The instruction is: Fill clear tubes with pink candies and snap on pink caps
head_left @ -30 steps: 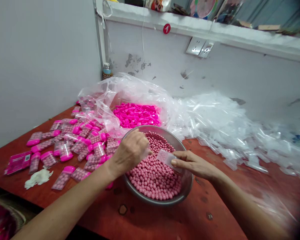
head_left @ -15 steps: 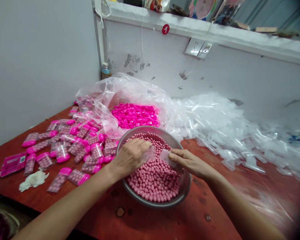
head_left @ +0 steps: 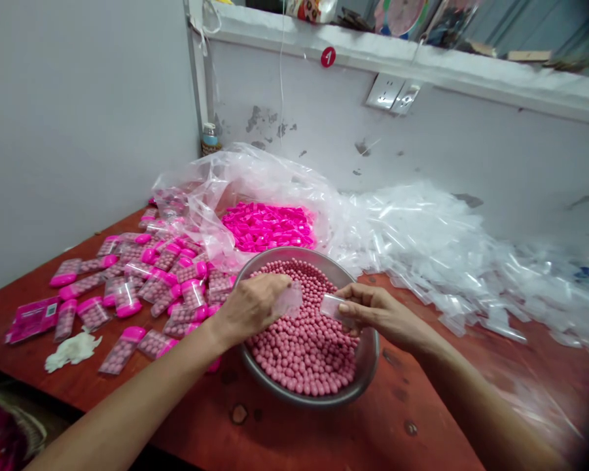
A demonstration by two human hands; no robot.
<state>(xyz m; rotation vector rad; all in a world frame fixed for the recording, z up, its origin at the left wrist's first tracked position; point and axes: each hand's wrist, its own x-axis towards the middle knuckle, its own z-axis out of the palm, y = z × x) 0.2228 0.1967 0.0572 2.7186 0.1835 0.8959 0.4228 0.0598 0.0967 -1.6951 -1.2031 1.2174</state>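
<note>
A metal bowl full of small pink balls stands on the red table, below both hands. Over its left side, my left hand is closed around a small clear plastic container, partly hidden by the fingers. At the bowl's right side, my right hand pinches another clear plastic container between thumb and fingers, its end pointing left. The two containers are a short gap apart. Whether either one has balls inside, I cannot tell.
Ball-filled containers with pink caps cover the table's left. Behind the bowl, loose pink caps lie in a clear plastic bag. Clear containers are heaped along the wall. A white crumpled scrap lies near a pink packet.
The right hand has turned a little, and its container is now nearly level and slightly farther right. The left hand's container has tilted a little. The whole view has shifted slightly.
</note>
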